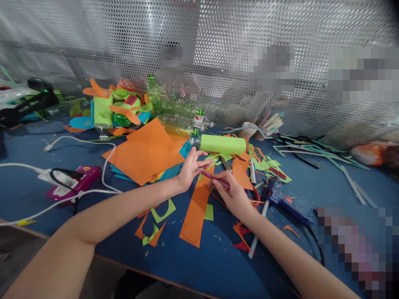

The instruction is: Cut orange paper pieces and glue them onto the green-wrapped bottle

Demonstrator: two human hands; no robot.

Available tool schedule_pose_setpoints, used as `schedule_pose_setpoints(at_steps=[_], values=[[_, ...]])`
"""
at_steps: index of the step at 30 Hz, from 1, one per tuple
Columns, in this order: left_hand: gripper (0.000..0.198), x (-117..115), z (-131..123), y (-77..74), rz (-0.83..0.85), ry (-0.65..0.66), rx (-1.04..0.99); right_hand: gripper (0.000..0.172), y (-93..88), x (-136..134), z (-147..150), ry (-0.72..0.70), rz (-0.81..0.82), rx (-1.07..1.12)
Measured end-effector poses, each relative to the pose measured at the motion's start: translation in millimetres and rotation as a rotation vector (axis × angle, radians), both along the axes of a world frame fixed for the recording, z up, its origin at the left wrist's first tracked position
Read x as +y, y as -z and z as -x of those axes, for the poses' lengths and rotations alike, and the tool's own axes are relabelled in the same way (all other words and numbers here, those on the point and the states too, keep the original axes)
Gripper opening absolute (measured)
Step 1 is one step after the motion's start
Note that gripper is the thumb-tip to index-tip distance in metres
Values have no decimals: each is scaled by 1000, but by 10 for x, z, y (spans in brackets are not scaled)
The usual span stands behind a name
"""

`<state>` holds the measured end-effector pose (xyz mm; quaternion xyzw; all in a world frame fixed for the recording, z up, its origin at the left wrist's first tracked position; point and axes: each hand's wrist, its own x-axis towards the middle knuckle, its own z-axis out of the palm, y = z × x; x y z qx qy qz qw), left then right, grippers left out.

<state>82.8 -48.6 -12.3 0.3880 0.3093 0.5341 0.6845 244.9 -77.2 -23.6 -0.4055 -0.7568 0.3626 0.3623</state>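
Observation:
My right hand is closed around a purple pen, whose front end points left toward my left hand. My left hand has its fingers stretched out and apart, close to that end of the pen; whether they touch is hard to make out. Beneath both hands lies a long orange paper strip, with a faint curved line near its lower end. Just beyond the hands, a plastic bottle wrapped in light green paper lies on its side. Scissors lie partly hidden behind my right hand.
Orange sheets are stacked at left, near a purple power strip with white cables. A blue glue gun lies right. Paper scraps dot the blue table. Clear bottles and paper-covered crafts line the mesh wall.

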Motion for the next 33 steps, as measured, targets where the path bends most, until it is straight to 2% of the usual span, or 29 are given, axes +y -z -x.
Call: schedule_pose_setpoints(at_steps=[6,13,16,19,21,22,25,27,30,33], values=[[56,17,9,54,22,35,40,13,6,7,-7,15,25,-64],[56,60,-4,46,56,63,68,13,-13,-5,34,42,-6,-94],[54,112,-29,33,-56,32,133,12,-56,-31,43,127,-78,-87],[39,188,7,-10,-354,-154,419,15,-83,-28,10,277,-205,-150],[31,240,72,-43,-532,-283,734,21,-67,3,-24,347,-323,-266],[28,260,110,-55,-593,-303,909,24,-48,25,-40,360,-382,-341],[32,271,203,-52,-702,-230,1376,35,17,96,-75,344,-483,-549],[44,234,227,-28,-744,-132,1585,40,26,126,-94,327,-510,-615],[75,151,214,-8,-804,-2,1745,38,-36,127,-147,378,-561,-703],[85,107,192,-36,-810,46,1802,23,-128,80,-223,443,-534,-926]])
